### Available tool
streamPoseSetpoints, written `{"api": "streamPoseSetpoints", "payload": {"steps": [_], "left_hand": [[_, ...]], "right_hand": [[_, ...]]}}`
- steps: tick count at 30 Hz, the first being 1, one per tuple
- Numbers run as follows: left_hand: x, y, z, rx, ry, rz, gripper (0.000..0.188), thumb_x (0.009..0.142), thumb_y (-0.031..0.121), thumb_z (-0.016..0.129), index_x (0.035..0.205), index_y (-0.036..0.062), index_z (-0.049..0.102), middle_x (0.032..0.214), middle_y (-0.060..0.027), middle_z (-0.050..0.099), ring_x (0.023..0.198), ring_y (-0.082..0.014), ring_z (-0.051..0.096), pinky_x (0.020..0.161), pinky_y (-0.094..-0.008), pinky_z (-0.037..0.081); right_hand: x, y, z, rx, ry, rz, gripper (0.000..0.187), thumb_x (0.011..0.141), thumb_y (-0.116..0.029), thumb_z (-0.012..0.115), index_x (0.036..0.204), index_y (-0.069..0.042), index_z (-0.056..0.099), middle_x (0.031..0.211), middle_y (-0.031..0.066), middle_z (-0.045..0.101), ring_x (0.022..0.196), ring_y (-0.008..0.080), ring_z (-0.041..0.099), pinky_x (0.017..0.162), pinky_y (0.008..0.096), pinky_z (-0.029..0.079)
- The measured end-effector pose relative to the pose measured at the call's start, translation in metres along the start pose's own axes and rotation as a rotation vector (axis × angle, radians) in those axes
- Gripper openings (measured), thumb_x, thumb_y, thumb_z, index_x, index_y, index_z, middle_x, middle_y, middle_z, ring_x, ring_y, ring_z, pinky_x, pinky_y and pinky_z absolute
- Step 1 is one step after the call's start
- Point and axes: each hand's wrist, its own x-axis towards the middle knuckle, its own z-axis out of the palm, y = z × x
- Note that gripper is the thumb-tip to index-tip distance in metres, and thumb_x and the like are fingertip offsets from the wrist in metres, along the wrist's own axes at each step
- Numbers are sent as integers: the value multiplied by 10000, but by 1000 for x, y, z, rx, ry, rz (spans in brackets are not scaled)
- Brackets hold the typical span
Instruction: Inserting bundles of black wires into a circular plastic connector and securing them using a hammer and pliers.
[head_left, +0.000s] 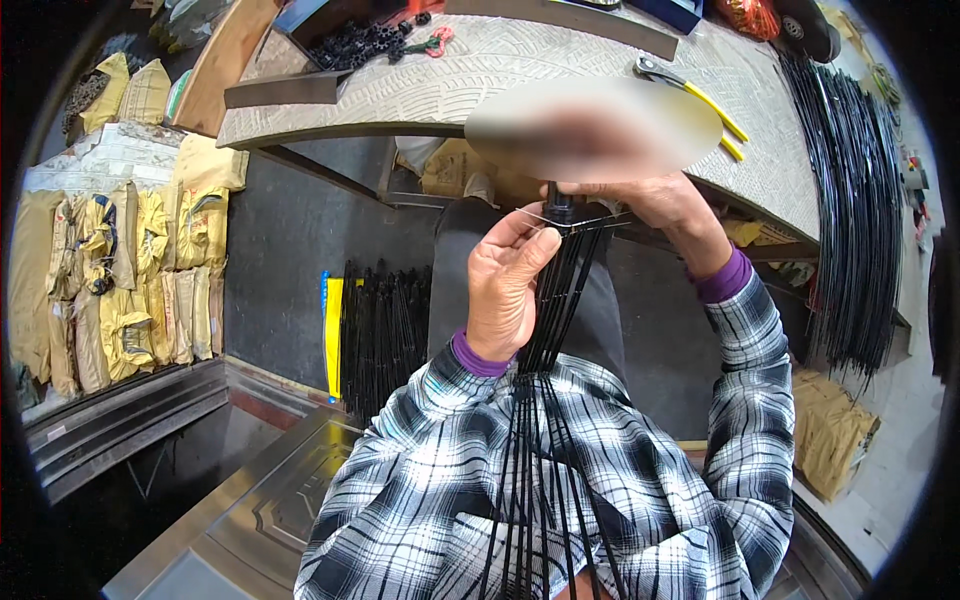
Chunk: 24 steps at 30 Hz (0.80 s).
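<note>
In the head view, the work seems partway along: the black rods (pixel 560 300) are already gathered at one end into a dark hub (pixel 561 207), while their other ends fan out loosely down the person's shirt (pixel 430 470). The hub is held up over the lap, just short of the near edge of the bench (pixel 420 100) and resting on nothing that shows. A thin wire (pixel 604 222) crosses at the hub, with ends reaching out to both sides, so the fastening looks unfinished. The left hand (pixel 502 290) is pinching at the wire beside the hub, thumb against fingers. The right hand (pixel 668 205) is at the hub's top, but a blur covers most of its fingers, and I cannot tell how firmly it grasps or what. The pliers (pixel 715 108) lie unused near the bench's near edge, toward the right. More work appears to remain around it: a long bundle (pixel 850 200) hangs over the bench's right edge, and small black parts (pixel 365 45) sit by its far left corner. A bunch (pixel 388 335) standing on the floor to the left could be finished pieces or waiting ones; its tops are too small to judge.
</note>
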Motion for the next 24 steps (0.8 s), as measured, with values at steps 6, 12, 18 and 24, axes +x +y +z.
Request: {"api": "streamPoseSetpoints", "payload": {"steps": [6,12,18,24], "left_hand": [[0,-3,-1,22,34,30,312,786,-11,618,1085,-47,535,952,-60,600,827,-80,571,786,-181,452],[1,-5,-6,33,44,39,324,785,-13,619,1095,-42,533,974,-56,593,852,-78,565,792,-178,448],[5,-9,-9,37,75,30,311,791,-13,611,1091,-40,534,985,-61,592,852,-81,567,790,-183,455],[3,-7,-8,51,101,65,315,795,-8,608,1097,-40,526,994,-68,591,855,-88,569,797,-190,457]], "right_hand": [[5,-7,1,-251,11,21,462,731,-195,718,1116,-56,504,778,-50,482,698,10,442,590,165,365],[11,-2,0,-329,-7,16,360,739,-204,713,1001,-57,515,758,-61,453,678,5,419,580,161,343],[12,-1,1,-400,34,19,337,742,-242,711,928,-60,497,638,-60,458,549,14,423,456,174,325],[13,-2,4,-409,86,86,340,740,-248,716,878,-57,471,613,-46,456,521,22,433,434,176,337]]}}
